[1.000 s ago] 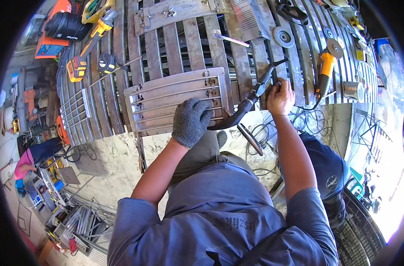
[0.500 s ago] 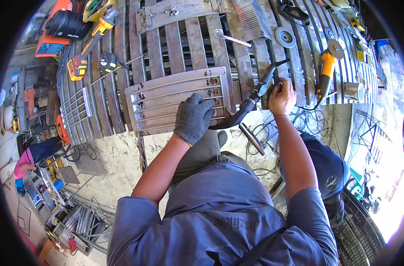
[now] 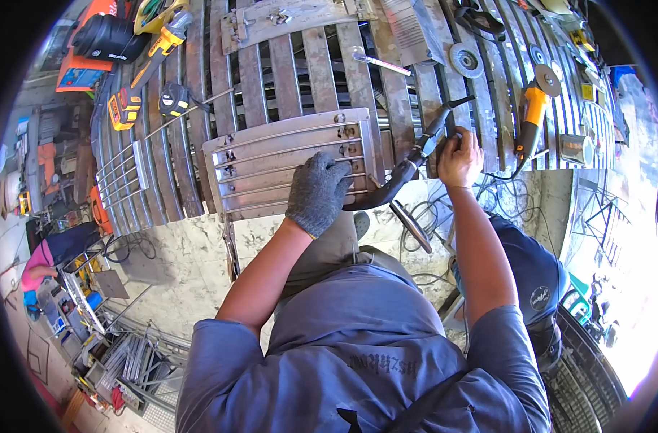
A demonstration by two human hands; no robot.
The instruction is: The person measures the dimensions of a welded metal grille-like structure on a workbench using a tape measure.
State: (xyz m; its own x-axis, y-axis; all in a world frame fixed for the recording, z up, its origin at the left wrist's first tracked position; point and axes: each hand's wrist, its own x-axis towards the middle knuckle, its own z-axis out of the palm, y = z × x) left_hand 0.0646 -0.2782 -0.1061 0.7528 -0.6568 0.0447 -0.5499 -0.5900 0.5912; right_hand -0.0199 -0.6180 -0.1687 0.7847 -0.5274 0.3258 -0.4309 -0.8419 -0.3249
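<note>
My left hand (image 3: pixel 319 189), in a dark grey knitted glove, rests on a grille of thin metal rods (image 3: pixel 271 153), its fingers curled over the rods near the right end. Beneath the grille is a flat metal plate (image 3: pixel 251 209) with cutouts along both ends. A black welding torch (image 3: pixel 408 167) lies slanted between my hands, its thin nozzle end pointing away from me. Just right of the torch, my bare right hand (image 3: pixel 459 159) is at the bench's near edge with fingers bent inward. What those fingers hold, if anything, is hidden.
The slatted metal bench (image 3: pixel 316 72) carries a yellow angle grinder (image 3: pixel 535 108), a flap disc (image 3: pixel 466 60), a white marker (image 3: pixel 381 63), a tape measure (image 3: pixel 175 99) and a yellow cordless tool (image 3: pixel 150 65). A person in dark clothing (image 3: pixel 527 267) is low at the right.
My left hand stays on the grille with barely any shift. My right hand has not visibly moved. The view has moved very slightly.
</note>
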